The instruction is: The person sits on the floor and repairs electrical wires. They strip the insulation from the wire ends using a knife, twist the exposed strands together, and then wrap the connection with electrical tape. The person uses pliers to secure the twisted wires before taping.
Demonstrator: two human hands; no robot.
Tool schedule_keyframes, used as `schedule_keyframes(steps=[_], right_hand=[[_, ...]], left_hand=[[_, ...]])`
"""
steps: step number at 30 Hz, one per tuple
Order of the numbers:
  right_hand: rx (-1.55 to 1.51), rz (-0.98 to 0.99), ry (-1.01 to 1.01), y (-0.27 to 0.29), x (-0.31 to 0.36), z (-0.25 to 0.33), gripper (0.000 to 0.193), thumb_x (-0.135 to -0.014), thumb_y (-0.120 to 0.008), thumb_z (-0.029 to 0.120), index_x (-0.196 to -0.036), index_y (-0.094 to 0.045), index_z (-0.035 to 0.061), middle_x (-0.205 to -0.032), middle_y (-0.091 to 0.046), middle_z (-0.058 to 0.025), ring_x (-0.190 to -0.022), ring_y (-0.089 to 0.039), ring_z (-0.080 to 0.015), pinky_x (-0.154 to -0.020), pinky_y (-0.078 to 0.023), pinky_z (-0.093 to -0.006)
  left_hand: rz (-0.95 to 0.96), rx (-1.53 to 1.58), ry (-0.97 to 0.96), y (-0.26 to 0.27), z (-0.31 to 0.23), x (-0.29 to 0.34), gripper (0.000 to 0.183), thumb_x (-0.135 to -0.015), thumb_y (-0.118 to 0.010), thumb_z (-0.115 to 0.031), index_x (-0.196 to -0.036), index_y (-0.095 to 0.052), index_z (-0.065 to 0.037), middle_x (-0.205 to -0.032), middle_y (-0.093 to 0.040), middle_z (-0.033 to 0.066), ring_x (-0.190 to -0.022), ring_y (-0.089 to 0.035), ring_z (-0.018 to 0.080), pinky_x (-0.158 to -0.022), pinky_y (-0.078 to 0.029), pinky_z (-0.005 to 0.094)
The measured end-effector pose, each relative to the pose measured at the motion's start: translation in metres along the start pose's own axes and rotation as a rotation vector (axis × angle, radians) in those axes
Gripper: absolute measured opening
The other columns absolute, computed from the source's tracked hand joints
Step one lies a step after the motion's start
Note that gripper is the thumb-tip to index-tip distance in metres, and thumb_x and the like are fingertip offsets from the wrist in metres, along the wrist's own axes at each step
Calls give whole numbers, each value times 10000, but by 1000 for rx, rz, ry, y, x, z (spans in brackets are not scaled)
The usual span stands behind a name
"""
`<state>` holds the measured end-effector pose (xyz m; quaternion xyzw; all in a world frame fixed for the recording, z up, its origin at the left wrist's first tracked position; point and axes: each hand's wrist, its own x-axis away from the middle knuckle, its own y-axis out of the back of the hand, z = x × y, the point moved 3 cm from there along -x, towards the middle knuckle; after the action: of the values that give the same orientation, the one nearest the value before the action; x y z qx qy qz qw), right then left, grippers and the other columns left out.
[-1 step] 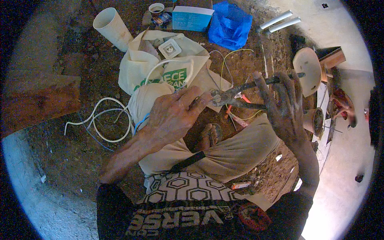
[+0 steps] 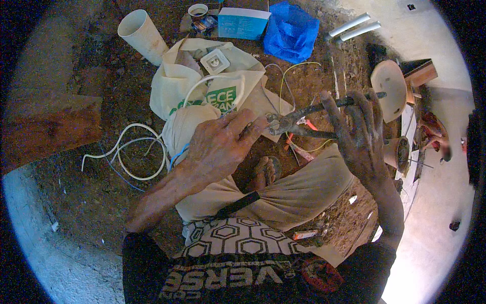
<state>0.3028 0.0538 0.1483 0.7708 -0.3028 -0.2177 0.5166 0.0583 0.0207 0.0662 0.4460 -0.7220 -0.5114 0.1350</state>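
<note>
My right hand (image 2: 359, 131) is closed round the dark long-handled pliers (image 2: 288, 124), whose handles are spread apart. Their metal jaws point left, toward the fingertips of my left hand (image 2: 223, 137). Those fingers are pinched together on the end of a white cable (image 2: 238, 81); the gripped part is hidden beneath them. The cable arcs above the hand, over a cream cloth bag with green print (image 2: 223, 93). A blue wire (image 2: 179, 153) shows by my left wrist. Behind the pliers lies a red-handled tool (image 2: 306, 123), partly covered.
A white switch or socket plate (image 2: 215, 62) rests on the bag. Looped white cable (image 2: 119, 147) lies on the dirt floor at left. Farther off are a white cup (image 2: 142, 35), a blue box (image 2: 243, 24), a blue plastic bag (image 2: 291, 33) and two white tubes (image 2: 349, 25).
</note>
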Motion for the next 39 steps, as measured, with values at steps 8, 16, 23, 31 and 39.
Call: schedule_keyframes(steps=[8,16,23,31,39], right_hand=[[82,100,53,0,0,-2,751,-702,-619,10,-1437,-503,112,-975,-538,-107,-1071,-538,-313,-1041,-391,-550],[-103,17,43,-6,3,-4,743,-687,-644,14,-1413,-524,118,-926,-517,-97,-989,-535,-310,-986,-426,-531],[104,-68,108,-16,12,-12,667,-744,-623,111,-1405,-536,114,-892,-506,-100,-1011,-539,-315,-1021,-410,-558],[197,-115,132,-15,14,-13,627,-786,-604,142,-1410,-540,122,-891,-501,-103,-1052,-540,-318,-1066,-381,-584],[248,-103,86,2,11,-10,560,-824,-615,137,-1383,-575,141,-976,-512,-111,-1127,-528,-314,-1098,-344,-612]], left_hand=[[-57,-68,-33,-1,-2,2,448,-765,-624,-87,-1210,-622,-37,-1054,-561,79,-974,-646,241,-593,-575,327],[-122,-112,-69,-3,-3,4,431,-767,-622,-108,-1193,-632,-40,-1057,-574,66,-972,-654,242,-592,-577,319],[-151,61,-25,-4,-1,5,405,-766,-633,-93,-1170,-651,-67,-1015,-585,57,-910,-667,229,-576,-567,331],[-82,160,7,1,1,-1,346,-774,-637,-18,-1110,-665,-97,-979,-589,59,-786,-671,252,-563,-561,373],[-126,255,8,1,6,2,404,-765,-645,-10,-1155,-635,-115,-1014,-601,59,-740,-661,277,-566,-559,393]])
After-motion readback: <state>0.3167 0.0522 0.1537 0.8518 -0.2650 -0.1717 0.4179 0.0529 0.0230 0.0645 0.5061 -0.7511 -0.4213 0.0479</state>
